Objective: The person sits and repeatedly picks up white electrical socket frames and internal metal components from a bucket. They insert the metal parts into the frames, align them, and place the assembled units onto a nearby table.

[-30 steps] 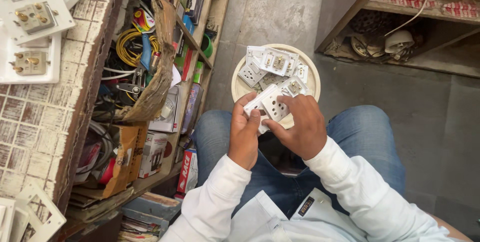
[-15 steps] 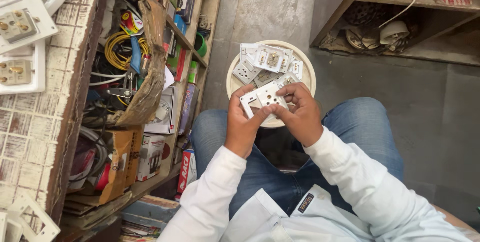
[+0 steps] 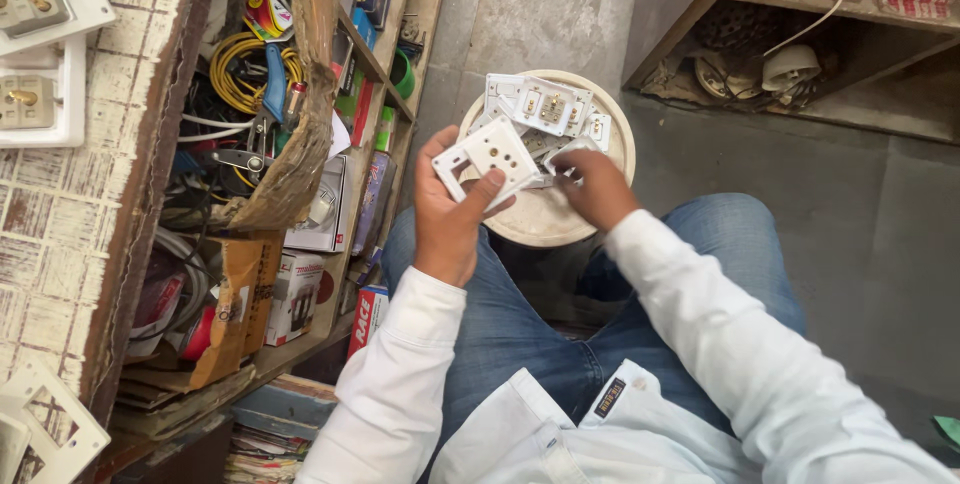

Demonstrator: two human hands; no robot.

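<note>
Right hand (image 3: 598,187) now over half-hidden switch plates (image 3: 545,109)

A coil of yellow cable (image 3: 238,69) lies in a torn cardboard box (image 3: 300,134) on the cluttered shelf at left, beside blue-handled pliers (image 3: 272,84). Small cartons (image 3: 298,294) stand on the shelf below (their print is too small to tell). White switch plates (image 3: 40,44) rest on the worn tiled counter (image 3: 70,234). A wooden rack (image 3: 850,34) stands across the grey concrete floor (image 3: 880,244).
</note>
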